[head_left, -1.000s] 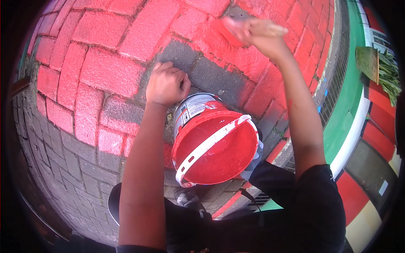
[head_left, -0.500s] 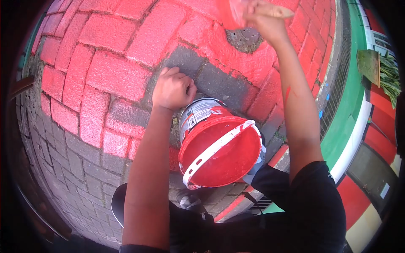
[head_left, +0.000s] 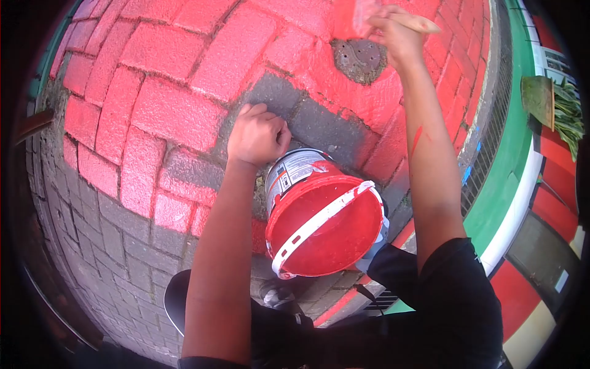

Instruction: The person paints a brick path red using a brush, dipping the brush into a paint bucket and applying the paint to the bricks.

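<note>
My right hand (head_left: 399,34) grips the wooden handle of a paintbrush (head_left: 418,23), whose red, blurred head lies over red-painted paving (head_left: 236,52) beside a round metal cover (head_left: 361,59). My left hand (head_left: 258,133) is curled closed just above a paint bucket (head_left: 295,169); whether anything is inside its fingers is hidden. The bucket is smeared red inside, and its white handle (head_left: 322,224) crosses the opening. Dark unpainted bricks (head_left: 319,123) show between my hands.
Grey paving (head_left: 123,246) spreads at the lower left. On the right run a metal grating (head_left: 485,160), a green strip (head_left: 516,135) and a white curb edge (head_left: 513,215). A potted plant (head_left: 566,111) stands at the far right.
The brush and my right hand have shifted slightly right and down in view. The bucket, my left hand and the paving also appear a little lower and further right.
</note>
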Demonstrator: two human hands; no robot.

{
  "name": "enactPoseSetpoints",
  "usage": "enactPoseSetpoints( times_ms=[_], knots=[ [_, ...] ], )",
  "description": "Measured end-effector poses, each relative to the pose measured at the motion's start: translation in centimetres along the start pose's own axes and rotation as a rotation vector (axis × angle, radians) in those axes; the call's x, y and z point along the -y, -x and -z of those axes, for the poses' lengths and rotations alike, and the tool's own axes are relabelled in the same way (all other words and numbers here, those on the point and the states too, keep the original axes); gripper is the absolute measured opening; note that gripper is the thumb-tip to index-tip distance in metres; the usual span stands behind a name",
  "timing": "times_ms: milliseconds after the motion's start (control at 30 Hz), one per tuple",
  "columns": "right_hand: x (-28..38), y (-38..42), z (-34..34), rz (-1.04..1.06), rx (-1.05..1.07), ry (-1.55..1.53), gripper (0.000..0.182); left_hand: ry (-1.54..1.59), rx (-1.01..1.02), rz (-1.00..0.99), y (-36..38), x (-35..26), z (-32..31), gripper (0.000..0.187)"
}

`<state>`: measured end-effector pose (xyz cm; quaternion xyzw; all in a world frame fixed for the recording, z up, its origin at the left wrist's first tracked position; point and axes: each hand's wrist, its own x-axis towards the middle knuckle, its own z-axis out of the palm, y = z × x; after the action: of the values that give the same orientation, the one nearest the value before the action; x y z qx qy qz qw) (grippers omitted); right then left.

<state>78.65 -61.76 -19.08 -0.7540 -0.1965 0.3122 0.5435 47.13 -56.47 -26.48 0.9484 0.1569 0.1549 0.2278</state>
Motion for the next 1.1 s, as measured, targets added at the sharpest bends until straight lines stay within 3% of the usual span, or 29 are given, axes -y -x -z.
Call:
enactPoseSetpoints(
  times_ms=[33, 133, 233, 300, 367, 433, 500, 533, 600, 667, 700, 767, 800, 933, 1033, 1100],
  knots=[
    [0.2, 0.5, 0.3, 0.087, -0.117, -0.193, 0.020, -0.001, 0.002, 0.009, 0.0, -0.1, 0.0, 0.021],
    [-3.0, 3.6, 2.0, -0.175, 0.172, 0.196, 0.023, 0.027, -0.016, 0.006, 0.0, 0.0, -0.1, 0.021],
    [-3.0, 6.8, 2.9, -0.093, 0.271, 0.279, 0.023, 0.018, -0.020, 0.010, 0.0, 0.0, -0.1, 0.021],
    [-1.3, 7.1, 3.1, -0.202, 0.295, 0.445, 0.020, 0.007, -0.008, 0.019, 0.0, 0.0, 0.2, 0.021],
    [0.1, 5.0, 1.3, -0.075, 0.305, 0.432, 0.018, 0.007, 0.009, 0.012, -0.1, -0.4, 0.1, 0.021],
    [-0.9, 0.5, -1.6, 0.025, 0.149, 0.087, 0.016, 0.021, -0.008, 0.023, -0.1, -0.3, 0.1, 0.020],
    [0.1, -2.1, -3.9, 0.249, -0.127, -0.052, 0.015, 0.007, -0.001, 0.016, -0.1, -0.2, 0.1, 0.020],
    [-0.3, -3.2, -3.5, 0.247, -0.129, -0.058, 0.015, 0.002, 0.003, 0.010, -0.1, -0.2, 0.1, 0.020],
    [-2.4, -4.3, -1.9, 0.557, -0.205, 0.469, 0.015, 0.001, 0.011, 0.016, 0.1, -0.2, 0.1, 0.020],
    [-4.6, -0.4, -1.3, 0.412, 0.174, 0.522, 0.020, 0.008, -0.001, 0.024, -0.1, -0.1, 0.1, 0.020],
    [-3.5, 2.1, -1.1, 0.420, 0.179, 0.533, 0.020, 0.015, -0.004, 0.015, 0.0, -0.1, 0.1, 0.020],
    [-0.3, 5.9, -0.8, 0.229, 0.368, 0.137, 0.023, 0.022, -0.010, 0.012, 0.0, -0.1, 0.1, 0.020],
    [1.1, 5.5, 0.0, 0.256, 0.234, 0.433, 0.021, 0.025, -0.005, 0.018, 0.0, -0.2, 0.1, 0.021],
    [-0.4, -1.6, 3.3, 0.445, 0.095, 0.269, 0.021, 0.031, -0.002, 0.009, -0.1, -0.1, 0.2, 0.021],
    [-4.0, -6.3, 6.2, 0.460, 0.104, 0.483, 0.022, 0.005, 0.004, 0.012, 0.0, -0.1, 0.2, 0.021],
    [-4.0, -7.0, 6.9, 0.311, -0.218, 0.342, 0.022, 0.019, 0.003, 0.017, 0.1, -0.2, 0.1, 0.020]
  ],
)
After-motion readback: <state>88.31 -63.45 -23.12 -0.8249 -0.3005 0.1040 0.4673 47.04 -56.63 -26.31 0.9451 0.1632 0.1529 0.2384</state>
